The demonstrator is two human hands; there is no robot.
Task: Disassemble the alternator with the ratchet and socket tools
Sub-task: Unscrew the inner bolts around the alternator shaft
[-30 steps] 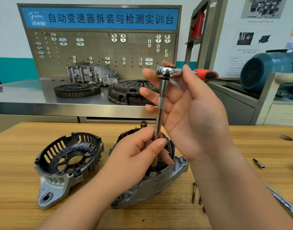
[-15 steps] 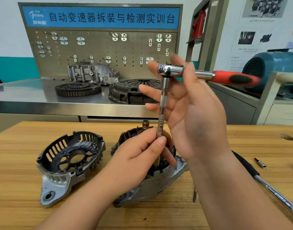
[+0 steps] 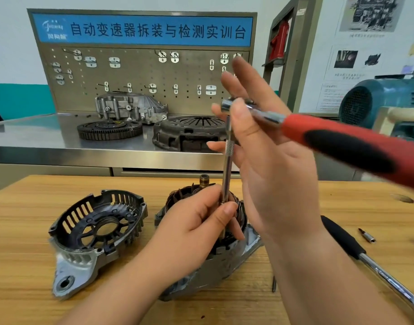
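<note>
The alternator body (image 3: pixel 224 266) with its copper windings lies on the wooden table (image 3: pixel 25 231) at the centre, shaft end (image 3: pixel 204 180) pointing up. Its removed black end cover (image 3: pixel 95 231) sits to the left. A chrome extension bar (image 3: pixel 228 165) stands upright in the alternator, topped by a ratchet (image 3: pixel 342 141) with a red and black handle. My left hand (image 3: pixel 194 233) grips the bar's lower end. My right hand (image 3: pixel 274 165) is raised beside the ratchet head with fingers straight, thumb lying against the ratchet neck.
A long chrome bar with a black grip (image 3: pixel 342 240) lies on the table at the right, a small bit (image 3: pixel 366 237) beyond it and a loose bolt (image 3: pixel 274 285) by the alternator. A steel bench behind carries a clutch cover (image 3: pixel 189 134), a flywheel (image 3: pixel 110 130) and a housing (image 3: pixel 131 106).
The ratchet handle has swung round from pointing far right to pointing right and toward me. My right hand's fingers have opened upward; my left hand still holds the bar.
</note>
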